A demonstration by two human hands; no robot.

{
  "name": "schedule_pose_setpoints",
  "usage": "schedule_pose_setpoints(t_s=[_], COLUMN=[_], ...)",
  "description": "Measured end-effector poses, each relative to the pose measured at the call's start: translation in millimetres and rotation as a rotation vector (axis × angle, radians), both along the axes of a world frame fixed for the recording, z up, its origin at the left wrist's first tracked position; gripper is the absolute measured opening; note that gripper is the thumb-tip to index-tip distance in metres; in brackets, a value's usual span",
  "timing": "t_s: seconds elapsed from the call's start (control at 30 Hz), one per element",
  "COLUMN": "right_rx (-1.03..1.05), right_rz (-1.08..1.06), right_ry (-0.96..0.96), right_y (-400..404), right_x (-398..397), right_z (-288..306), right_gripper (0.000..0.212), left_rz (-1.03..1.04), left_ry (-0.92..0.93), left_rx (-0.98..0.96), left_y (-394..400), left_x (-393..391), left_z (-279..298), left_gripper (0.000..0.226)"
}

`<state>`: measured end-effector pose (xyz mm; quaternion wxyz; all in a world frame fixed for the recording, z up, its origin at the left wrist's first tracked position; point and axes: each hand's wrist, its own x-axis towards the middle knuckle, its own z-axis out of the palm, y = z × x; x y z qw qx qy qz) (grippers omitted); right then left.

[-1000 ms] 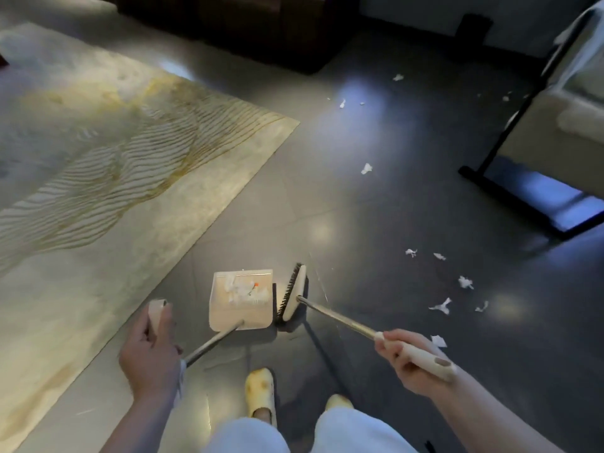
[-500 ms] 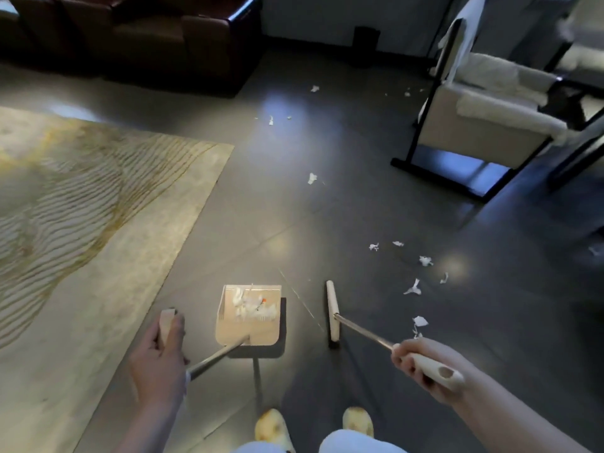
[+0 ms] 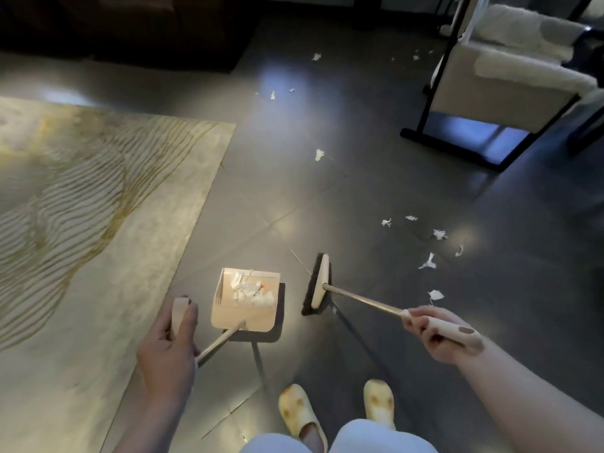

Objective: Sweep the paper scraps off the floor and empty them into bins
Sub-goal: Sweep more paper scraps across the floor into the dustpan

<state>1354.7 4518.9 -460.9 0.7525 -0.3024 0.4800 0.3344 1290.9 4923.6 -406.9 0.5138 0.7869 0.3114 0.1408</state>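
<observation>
A beige dustpan [image 3: 228,317] with white paper scraps [image 3: 248,291] inside hangs just over the dark floor on a long metal handle. My left hand [image 3: 170,351] grips that handle's pale end. My right hand [image 3: 434,331] holds the broom handle; the broom head [image 3: 318,284] sits to the right of the dustpan, a gap apart. Several loose paper scraps [image 3: 426,261] lie on the floor right of the broom, one scrap [image 3: 318,154] farther ahead, and others [image 3: 273,94] near the sofa.
A large beige and gold rug [image 3: 81,223] covers the floor on the left. A dark sofa [image 3: 130,27] stands at the back. A pale armchair [image 3: 510,76] on a black frame is at the right rear. My yellow slippers [image 3: 300,413] are at the bottom.
The broom head has swung away from the dustpan's right edge and now stands apart from it. The view has shifted, showing more of the armchair.
</observation>
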Motion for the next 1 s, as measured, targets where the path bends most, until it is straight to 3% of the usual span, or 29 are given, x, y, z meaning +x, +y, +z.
schedule_pose_setpoints(t_s=[0.1, 0.2, 0.3, 0.47, 0.57, 0.73, 0.9, 1.0], right_rx=[-0.112, -0.217, -0.295, -0.249, -0.163, -0.220, -0.415, -0.486], right_rz=[-0.024, 0.021, 0.082, 0.024, -0.063, -0.027, 0.038, 0.019], right_ry=[0.004, 0.001, -0.016, -0.002, -0.008, 0.040, 0.041, 0.023], right_y=[-37, -58, -63, -69, -69, -105, -157, -171], right_x=[-19, -26, -29, -57, -77, -96, -113, -117], right_z=[8, 23, 33, 42, 42, 28, 22, 29], right_gripper=[0.018, 0.005, 0.008, 0.002, 0.014, 0.010, 0.025, 0.017], left_rz=[-0.007, 0.005, 0.011, -0.030, -0.070, -0.172, -0.298, -0.322], left_ry=[-0.009, 0.005, 0.008, 0.010, 0.009, 0.020, 0.035, 0.021], left_rx=[-0.018, -0.015, -0.007, -0.014, -0.021, -0.035, -0.027, -0.028], left_y=[-2, -5, -10, -25, -41, -83, -132, -169], left_x=[4, 10, 18, 33, 42, 56, 58, 59], left_z=[-2, -4, -5, -8, -10, -10, -1, 3], left_gripper=[0.006, 0.009, 0.017, 0.022, 0.022, 0.027, 0.024, 0.027])
